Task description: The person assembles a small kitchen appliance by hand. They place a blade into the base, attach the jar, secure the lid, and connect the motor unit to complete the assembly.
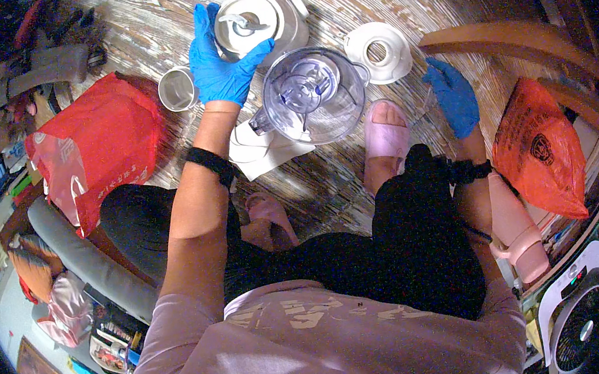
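My left hand (225,70), in a blue glove, wraps round the near left side of a white round blender part (283,33) with a metal blade in its middle. Just below it lies a clear plastic food processor bowl (346,114) with a handle and clear parts inside. My right hand (455,96), also gloved, hangs by the right side with its fingers bent in. Something thin and see-through seems to be at its fingertips, too faint to name. A white ring-shaped lid (397,58) with a central hole lies nearest that hand.
Left of the bowl stand a metal cup (177,89) and a red bag (104,144). White paper (261,163) lies under the bowl's handle. A curved wooden chair part (509,40), an orange-red plastic bag (541,153) and a fan (580,326) are on the right.
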`<act>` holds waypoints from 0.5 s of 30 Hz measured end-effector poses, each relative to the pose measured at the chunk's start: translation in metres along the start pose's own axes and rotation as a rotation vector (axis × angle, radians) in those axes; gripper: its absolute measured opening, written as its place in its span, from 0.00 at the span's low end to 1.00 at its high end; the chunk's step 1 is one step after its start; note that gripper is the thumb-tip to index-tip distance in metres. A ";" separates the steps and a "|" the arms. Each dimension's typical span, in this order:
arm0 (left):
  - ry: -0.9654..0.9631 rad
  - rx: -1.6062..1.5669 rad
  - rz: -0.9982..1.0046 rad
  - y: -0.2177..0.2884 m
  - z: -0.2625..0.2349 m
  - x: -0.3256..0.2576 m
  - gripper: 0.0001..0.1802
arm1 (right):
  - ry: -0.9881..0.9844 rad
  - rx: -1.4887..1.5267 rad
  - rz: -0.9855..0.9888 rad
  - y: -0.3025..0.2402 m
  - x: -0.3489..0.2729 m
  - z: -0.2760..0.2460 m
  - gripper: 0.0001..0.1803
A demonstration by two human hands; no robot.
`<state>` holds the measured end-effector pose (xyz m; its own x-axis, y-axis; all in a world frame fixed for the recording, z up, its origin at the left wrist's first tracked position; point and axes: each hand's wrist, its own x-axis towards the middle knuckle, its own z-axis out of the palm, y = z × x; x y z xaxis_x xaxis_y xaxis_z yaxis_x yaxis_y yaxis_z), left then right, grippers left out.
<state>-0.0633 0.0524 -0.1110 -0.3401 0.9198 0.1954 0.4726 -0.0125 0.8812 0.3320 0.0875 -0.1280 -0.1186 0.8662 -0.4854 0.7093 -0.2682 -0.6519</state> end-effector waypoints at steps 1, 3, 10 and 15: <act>-0.010 0.017 0.002 0.002 0.000 0.000 0.62 | 0.008 -0.010 -0.006 0.000 0.000 0.000 0.20; -0.048 0.022 -0.032 0.005 -0.002 0.000 0.60 | 0.017 0.002 -0.016 0.002 -0.001 0.001 0.20; -0.090 0.078 -0.052 0.013 -0.004 0.004 0.59 | 0.007 -0.015 -0.041 0.004 0.000 -0.001 0.19; -0.108 0.139 -0.040 0.013 -0.006 0.006 0.60 | 0.011 -0.034 -0.017 0.002 -0.002 -0.001 0.19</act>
<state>-0.0647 0.0557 -0.0960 -0.2751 0.9554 0.1075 0.5712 0.0724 0.8176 0.3339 0.0853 -0.1275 -0.1230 0.8750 -0.4682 0.7307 -0.2394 -0.6393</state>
